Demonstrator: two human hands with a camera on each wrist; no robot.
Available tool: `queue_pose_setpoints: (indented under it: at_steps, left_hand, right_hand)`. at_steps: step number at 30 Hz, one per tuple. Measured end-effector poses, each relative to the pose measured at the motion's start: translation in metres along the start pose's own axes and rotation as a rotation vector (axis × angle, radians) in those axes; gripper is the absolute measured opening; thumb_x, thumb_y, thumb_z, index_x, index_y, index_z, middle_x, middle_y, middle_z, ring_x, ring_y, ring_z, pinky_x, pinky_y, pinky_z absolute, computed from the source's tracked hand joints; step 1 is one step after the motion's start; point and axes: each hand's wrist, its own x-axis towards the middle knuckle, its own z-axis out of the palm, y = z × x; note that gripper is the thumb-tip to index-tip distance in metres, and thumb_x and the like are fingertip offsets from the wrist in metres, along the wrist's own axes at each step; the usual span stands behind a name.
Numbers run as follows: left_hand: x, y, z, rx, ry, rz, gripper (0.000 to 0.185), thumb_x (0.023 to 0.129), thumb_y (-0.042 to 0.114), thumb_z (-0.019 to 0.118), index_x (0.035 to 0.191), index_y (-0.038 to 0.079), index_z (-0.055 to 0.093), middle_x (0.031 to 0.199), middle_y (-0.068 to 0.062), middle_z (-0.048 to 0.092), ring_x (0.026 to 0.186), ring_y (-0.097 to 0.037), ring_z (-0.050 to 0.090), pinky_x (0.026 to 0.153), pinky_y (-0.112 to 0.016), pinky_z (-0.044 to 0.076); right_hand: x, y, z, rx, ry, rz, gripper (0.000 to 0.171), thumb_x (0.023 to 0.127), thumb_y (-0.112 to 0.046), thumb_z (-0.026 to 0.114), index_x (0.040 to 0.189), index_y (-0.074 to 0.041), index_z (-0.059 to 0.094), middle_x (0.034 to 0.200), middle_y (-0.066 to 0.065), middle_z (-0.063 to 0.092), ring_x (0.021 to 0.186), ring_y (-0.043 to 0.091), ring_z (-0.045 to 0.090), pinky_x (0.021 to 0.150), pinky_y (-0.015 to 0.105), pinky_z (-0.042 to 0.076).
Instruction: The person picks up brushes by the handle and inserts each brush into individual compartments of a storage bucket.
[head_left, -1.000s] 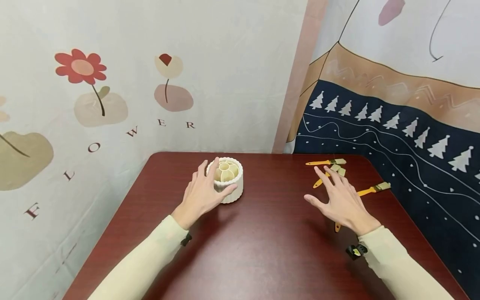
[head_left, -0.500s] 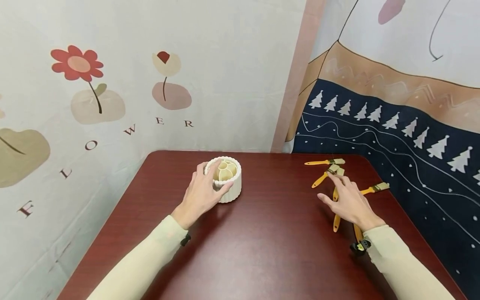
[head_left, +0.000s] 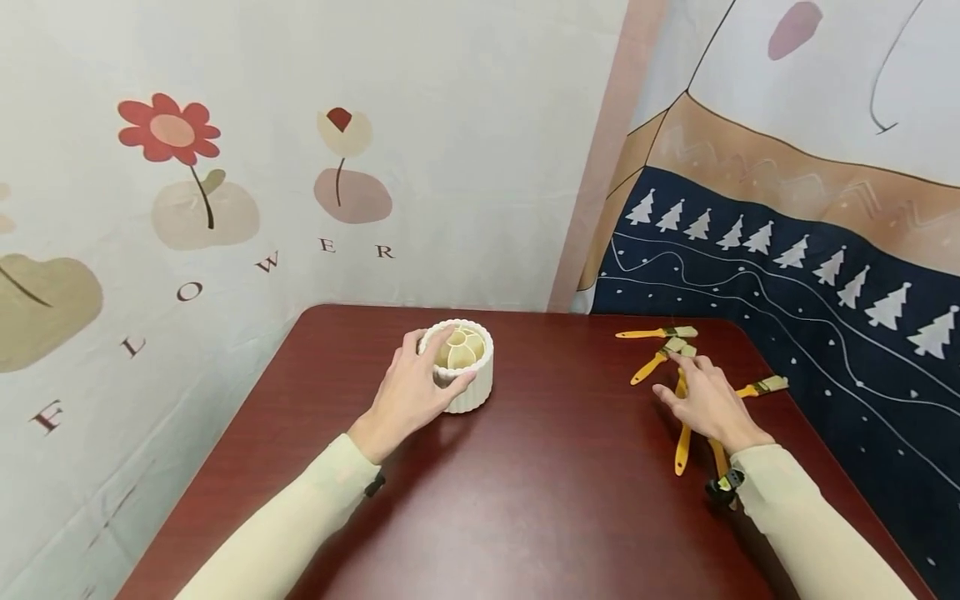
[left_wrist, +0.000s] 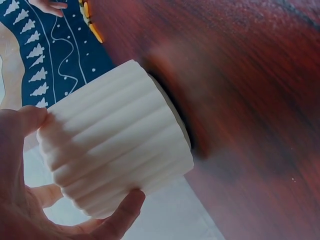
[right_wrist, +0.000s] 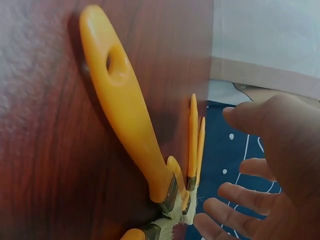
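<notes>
On the table stands a white round holder [head_left: 474,385] with a scalloped rim and several cream compartments inside. My left hand [head_left: 405,398] holds it near the rim, thumb at the front and fingers round the left side. In the left wrist view, fingertips lie against the ribbed wall of the holder [left_wrist: 117,135]. My right hand [head_left: 708,404] hovers among several paintbrushes with yellow handles, fingers spread and nothing between them. One paintbrush [head_left: 682,450] lies partly hidden under that hand. Its yellow handle [right_wrist: 117,95] fills the near side of the right wrist view.
Further paintbrushes lie at the back right: one near the far edge [head_left: 645,334], one angled paintbrush [head_left: 651,365] in front of it, and another [head_left: 768,385] by the right edge. The dark red table [head_left: 555,467] meets printed wall cloths [head_left: 480,167] behind.
My left hand has closed in on the holder's rim. My right hand has moved right and lower over the paintbrushes. The view has shifted slightly.
</notes>
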Motion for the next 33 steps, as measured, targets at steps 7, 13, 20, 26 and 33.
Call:
queue_pose_setpoints:
  at_steps: [7,13,20,26,33]
  left_hand:
    - [0.002,0.003,0.001,0.011,-0.006,0.009,0.082,0.103,0.063,0.081,0.175,0.037,0.051,0.168,-0.021,0.05,0.142,-0.051,0.062,0.108,-0.068,0.061]
    - [-0.001,0.01,0.002,-0.001,-0.012,0.036,0.08,0.103,0.059,0.084,0.173,0.035,0.053,0.166,-0.022,0.052,0.137,-0.051,0.065,0.106,-0.067,0.062]
    - [-0.006,0.017,0.008,-0.011,-0.002,0.099,0.079,0.101,0.056,0.087,0.17,0.031,0.057,0.16,-0.023,0.056,0.129,-0.052,0.069,0.103,-0.064,0.064]
    - [-0.01,0.025,0.012,-0.017,-0.013,0.125,0.08,0.1,0.055,0.09,0.168,0.029,0.059,0.158,-0.022,0.058,0.126,-0.05,0.07,0.101,-0.062,0.065]
    - [-0.013,0.038,0.015,-0.029,-0.048,0.164,0.079,0.099,0.056,0.09,0.167,0.03,0.059,0.157,-0.02,0.059,0.124,-0.045,0.07,0.101,-0.059,0.065]
  right_hand:
    - [0.013,0.006,0.0,0.016,-0.022,0.018,0.077,0.115,-0.035,0.072,0.173,0.008,0.042,0.167,0.045,0.043,0.148,0.066,0.045,0.123,0.085,0.045]
    - [0.026,0.008,0.003,0.017,-0.039,0.033,0.076,0.116,-0.033,0.07,0.172,0.01,0.042,0.167,0.045,0.043,0.148,0.066,0.046,0.124,0.085,0.044]
    - [0.035,0.013,0.008,0.018,-0.045,0.052,0.074,0.116,-0.031,0.069,0.17,0.012,0.043,0.164,0.045,0.044,0.143,0.064,0.049,0.121,0.084,0.048]
    - [0.041,0.015,0.01,0.026,-0.045,0.069,0.072,0.115,-0.028,0.07,0.169,0.012,0.045,0.161,0.045,0.044,0.138,0.062,0.05,0.115,0.082,0.054]
    - [0.046,0.02,0.003,0.036,-0.031,0.107,0.069,0.115,-0.026,0.07,0.168,0.011,0.046,0.157,0.048,0.043,0.121,0.059,0.058,0.102,0.076,0.059]
